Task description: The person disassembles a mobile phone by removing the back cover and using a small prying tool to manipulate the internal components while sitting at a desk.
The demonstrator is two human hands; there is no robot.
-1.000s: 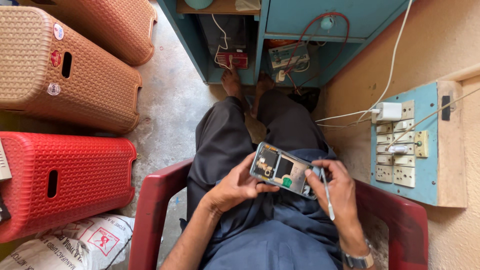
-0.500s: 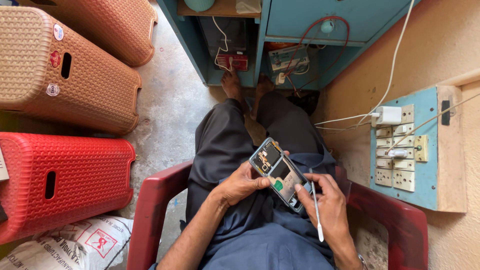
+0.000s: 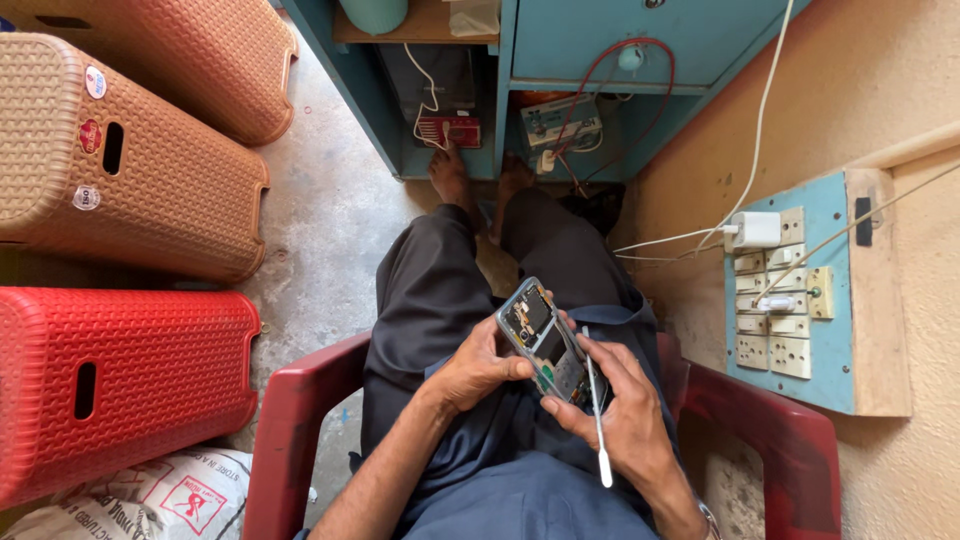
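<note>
Holding the phone over your lap, you have it clear of any worktop, raised between both hands above the dark trousers.

Left hand: closed on the phone's near-left edge, thumb pressed against the frame. This reads as a brace, keeping the body steady while the other hand works.

Right hand: fingers wrapped under the phone's lower end, and the same hand pinches a thin white tool between thumb and forefinger. The tool's upper tip lies at the phone's right edge; whether it is inside the seam cannot be told at this size.

Phone: back cover off, boards and green parts facing up toward you. It is tilted, left edge higher. Long axis runs diagonally, upper end toward your feet and to your left, lower end toward your right hand.

Tool: nearly parallel to your forearm, blunt end toward your body.

Surroundings: red chair arms either side; switchboard on the wall to your right, well apart; red stool to your left.
</note>
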